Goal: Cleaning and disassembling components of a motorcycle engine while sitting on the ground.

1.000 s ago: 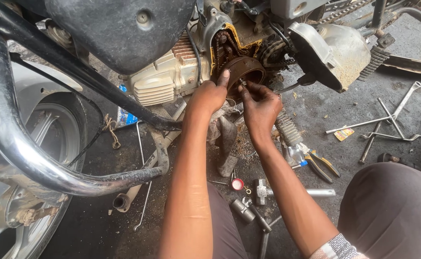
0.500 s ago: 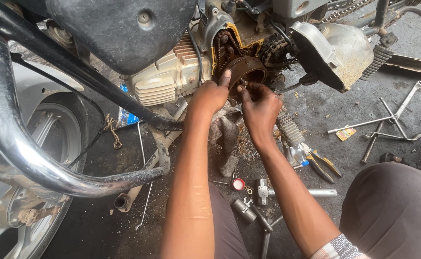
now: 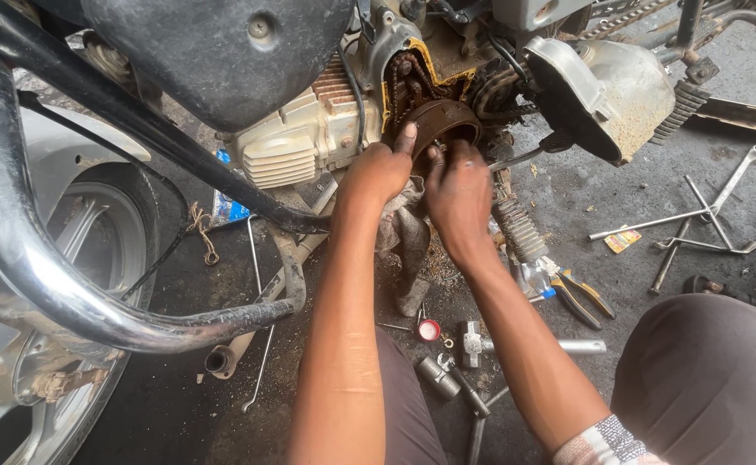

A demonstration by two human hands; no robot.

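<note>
Under the engine, left hand (image 3: 379, 172) and right hand (image 3: 457, 194) fingers grasp the rusty drum (image 3: 442, 125); footpeg (image 3: 518, 228) and pliers (image 3: 580, 297) beside.

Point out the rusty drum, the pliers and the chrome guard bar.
Rusty drum (image 3: 443, 120), head view, on its outer rim.
Pliers (image 3: 586, 297), head view, on the yellow and blue handles.
Chrome guard bar (image 3: 59, 297), head view, on its lower bend.

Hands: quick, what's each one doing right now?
Left hand: fingers on the rusty round engine part.
Right hand: fingers touching the same part; grip cannot be told.
</note>
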